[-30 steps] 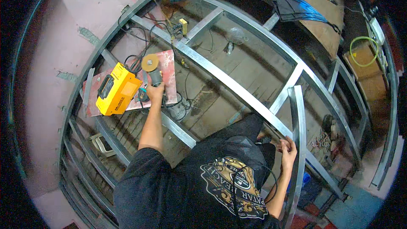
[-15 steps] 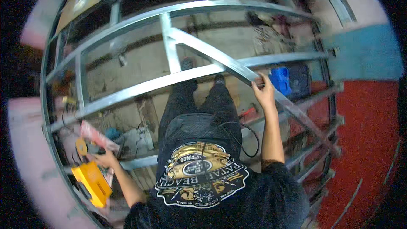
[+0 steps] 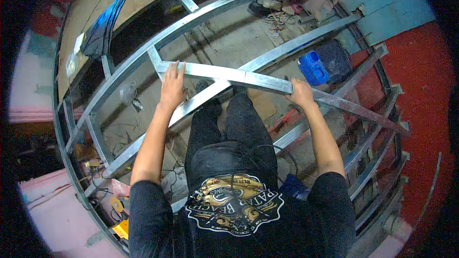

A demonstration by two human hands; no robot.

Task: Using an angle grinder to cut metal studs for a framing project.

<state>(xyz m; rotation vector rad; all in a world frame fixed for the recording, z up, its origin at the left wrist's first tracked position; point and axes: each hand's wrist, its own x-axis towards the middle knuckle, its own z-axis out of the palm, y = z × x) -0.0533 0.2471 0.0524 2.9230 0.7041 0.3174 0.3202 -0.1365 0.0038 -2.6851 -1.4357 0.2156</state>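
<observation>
we have a long metal bar (image 3: 217, 72) in front of us, crossing over a frame rail (image 3: 279, 51) above our legs. our left hand (image 3: 172, 87) lies near one end, its fingers slightly spread over the upper face; we cannot tell whether the thumb closes beneath. our right hand (image 3: 302, 94) sits farther along, fingers wrapped round, pinching the bar. to handle it well, we should probably keep the hands well apart, share the weight evenly, and keep skin off the end's edges, which may be sharp. the bar looks like square-sided galvanised tubing, smooth and bright between our hands, duller beyond the right, with a thin line across it. the rail is similarly silvery, and flat-faced.
</observation>
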